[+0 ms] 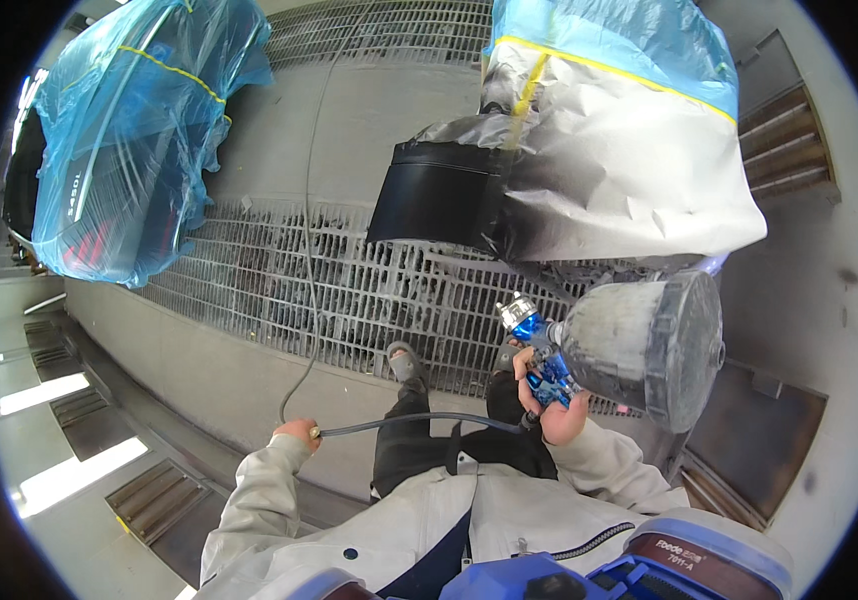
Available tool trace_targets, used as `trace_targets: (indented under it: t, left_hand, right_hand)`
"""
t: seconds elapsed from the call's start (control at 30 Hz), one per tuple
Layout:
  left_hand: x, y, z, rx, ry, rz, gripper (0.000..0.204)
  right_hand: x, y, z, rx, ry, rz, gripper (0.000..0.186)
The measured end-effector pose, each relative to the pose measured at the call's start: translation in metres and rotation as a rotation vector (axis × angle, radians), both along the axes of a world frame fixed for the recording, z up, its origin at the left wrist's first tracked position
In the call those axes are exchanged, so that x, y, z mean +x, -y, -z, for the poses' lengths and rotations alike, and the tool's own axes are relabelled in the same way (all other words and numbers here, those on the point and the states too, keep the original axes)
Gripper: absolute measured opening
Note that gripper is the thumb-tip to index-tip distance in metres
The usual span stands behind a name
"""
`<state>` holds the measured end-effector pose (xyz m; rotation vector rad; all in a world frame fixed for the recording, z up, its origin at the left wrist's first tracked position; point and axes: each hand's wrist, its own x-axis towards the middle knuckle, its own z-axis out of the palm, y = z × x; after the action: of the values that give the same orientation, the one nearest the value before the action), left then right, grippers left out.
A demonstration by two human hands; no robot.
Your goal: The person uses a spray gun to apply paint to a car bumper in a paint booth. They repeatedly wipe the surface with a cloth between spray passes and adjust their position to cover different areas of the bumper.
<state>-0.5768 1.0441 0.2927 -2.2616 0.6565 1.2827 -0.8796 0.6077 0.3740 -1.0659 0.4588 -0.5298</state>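
My right hand [554, 410] is wrapped round the handle of a blue spray gun [539, 350] with a silver nozzle. On the gun sits a large, cloudy grey paint cup [629, 345], tilted on its side. My left hand [298, 432] is closed round a dark air hose [409, 420], which runs across my front to the gun's base. Beyond the gun is a glossy black panel [436, 195] at the corner of a car, bordered by silvery masking paper [639, 165] with dark overspray. The nozzle points away from me, toward the panel's side, and stands apart from it.
Blue plastic film [619, 45] with yellow tape covers the car's upper part. Another film-wrapped car [139, 150] stands at the far left. Metal floor grating [259, 270] runs under my feet, and the hose trails across it. Booth walls with vents [789, 150] and lights flank the space.
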Motion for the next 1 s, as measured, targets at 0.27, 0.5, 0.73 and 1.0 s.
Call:
trace_targets:
  t: [0.27,0.5,0.73,1.0]
  left_hand:
    - [0.016,0.016,0.087,0.049,-0.062,0.148,0.032]
    - [0.077,0.048,0.218,0.132,-0.101,0.352,0.029]
    - [0.033,0.236,0.201,-1.172,-0.178,0.484,0.028]
    - [-0.023,0.336,0.175,-1.764,-1.045,-0.062,0.033]
  right_hand:
    - [0.012,0.021,0.05,0.144,-0.041,-0.026,0.11]
    - [0.053,0.028,0.114,0.092,0.384,0.022,0.117]
    - [0.096,0.031,0.168,-0.032,0.595,-0.097,0.11]
    - [0.131,0.028,0.218,-0.208,0.83,-0.088,0.121]
